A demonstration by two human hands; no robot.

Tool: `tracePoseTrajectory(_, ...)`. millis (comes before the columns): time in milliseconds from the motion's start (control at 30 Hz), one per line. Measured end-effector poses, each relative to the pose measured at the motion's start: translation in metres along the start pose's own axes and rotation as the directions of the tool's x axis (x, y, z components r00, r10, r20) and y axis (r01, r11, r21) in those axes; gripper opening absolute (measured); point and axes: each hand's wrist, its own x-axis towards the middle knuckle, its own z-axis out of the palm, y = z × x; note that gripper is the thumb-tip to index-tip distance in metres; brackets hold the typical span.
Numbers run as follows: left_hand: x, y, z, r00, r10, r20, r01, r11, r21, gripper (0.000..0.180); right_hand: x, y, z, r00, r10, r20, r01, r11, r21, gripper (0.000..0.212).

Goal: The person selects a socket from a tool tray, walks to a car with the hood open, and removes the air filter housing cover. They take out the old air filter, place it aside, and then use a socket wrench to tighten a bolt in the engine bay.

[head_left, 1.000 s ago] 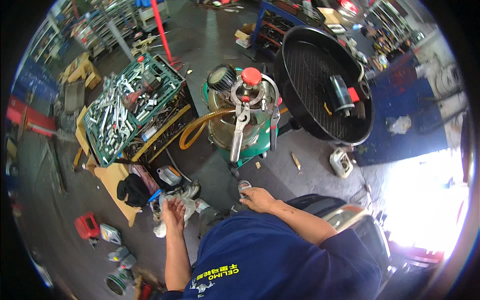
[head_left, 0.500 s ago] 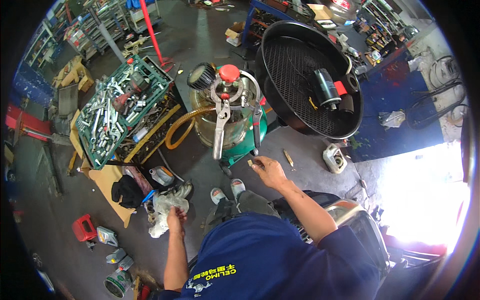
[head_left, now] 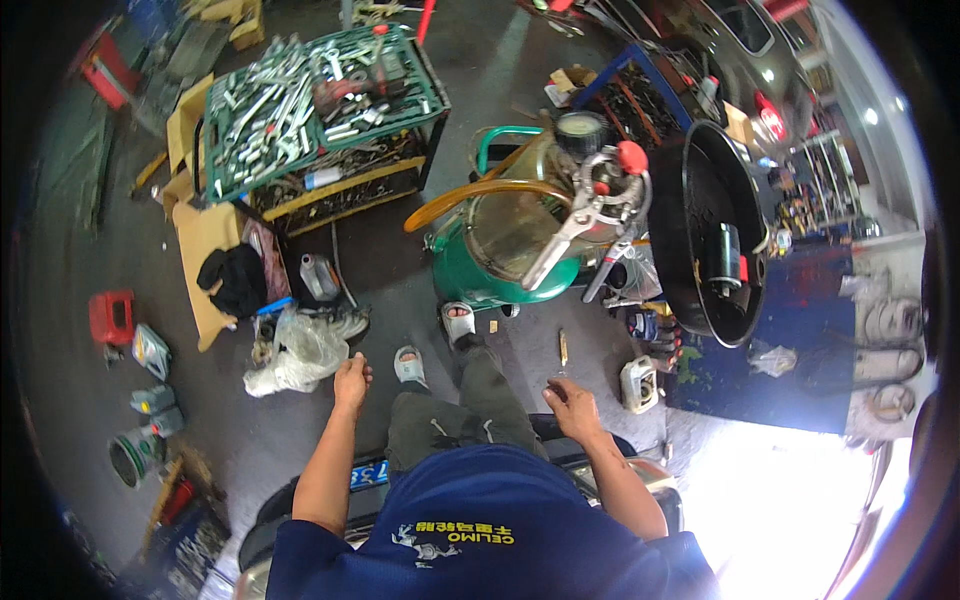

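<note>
Plastic bag [head_left: 302, 352]: on the floor [head_left: 390, 305], near left hand [head_left: 352, 382]; probably light, soft, best gripped by a bunched fold
Left hand: fingers mostly curled, contents unclear
Right hand [head_left: 575, 408]: fingers part-open, nothing visibly held

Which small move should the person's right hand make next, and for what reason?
Perhaps raise the right hand toward the silver lever on the green tank: nothing shows in that hand, and the tank stands just ahead of the feet, with the lever's free end on the near side.
</note>
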Motion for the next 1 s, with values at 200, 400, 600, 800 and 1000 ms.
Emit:
tracePoseTrajectory(200,-0.032,-0.07,-0.017,0.988,-0.133,-0.082,0.131,0.991,-0.031,0.036,0.031,-0.036,0.003,0.979,-0.15,0.14,0.167,0.978,-0.122,0.04)
tracePoseTrajectory(400,-0.038,-0.099,-0.033,0.982,-0.138,-0.127,0.155,0.978,0.139,0.039,0.05,-0.074,0.007,0.935,-0.329,0.134,0.342,0.936,-0.086,0.037)
tracePoseTrajectory(600,0.009,-0.056,-0.033,0.987,-0.018,-0.162,0.042,0.988,0.149,0.044,0.026,-0.063,0.028,0.939,-0.212,0.271,0.236,0.97,-0.06,0.042)
tracePoseTrajectory(800,0.021,-0.028,-0.028,0.979,0.052,-0.195,-0.022,0.989,0.149,0.043,0.026,-0.045,0.041,0.925,-0.178,0.335,0.204,0.978,-0.044,0.043)
tracePoseTrajectory(1000,0.024,-0.055,-0.036,0.974,0.056,-0.219,-0.026,0.99,0.135,0.045,0.069,-0.058,0.034,0.91,-0.327,0.256,0.343,0.939,-0.016,0.043)
